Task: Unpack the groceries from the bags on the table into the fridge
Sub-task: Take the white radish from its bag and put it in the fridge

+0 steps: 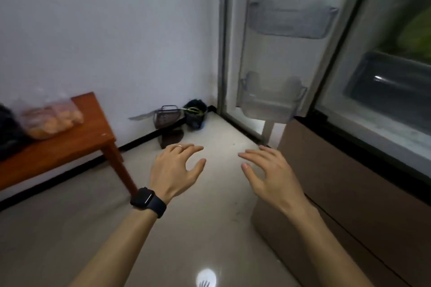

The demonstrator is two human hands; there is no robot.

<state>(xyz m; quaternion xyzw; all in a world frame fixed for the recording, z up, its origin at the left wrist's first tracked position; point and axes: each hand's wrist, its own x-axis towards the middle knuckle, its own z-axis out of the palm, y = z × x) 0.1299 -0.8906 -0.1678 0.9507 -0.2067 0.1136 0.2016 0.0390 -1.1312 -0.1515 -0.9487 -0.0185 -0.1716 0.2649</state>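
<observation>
My left hand (177, 168), with a ring and a black watch on the wrist, hovers over the floor with spread fingers and holds nothing. My right hand (268, 170) hangs beside it, fingers relaxed and empty. The fridge (349, 109) stands open at the right; its door (275, 53) carries clear shelves, and a clear drawer (384, 86) shows inside with something green above it. On the wooden table (77, 140) at the left lies a clear bag of orange-brown food (51, 119), next to a dark bag (9, 133) at the frame's edge.
A dark wire basket (166, 116) and a black pot (195, 115) sit in the corner by the white wall. The fridge's brown lower front (338, 193) juts out at the right. Pale tiled floor (186, 228) stretches between table and fridge.
</observation>
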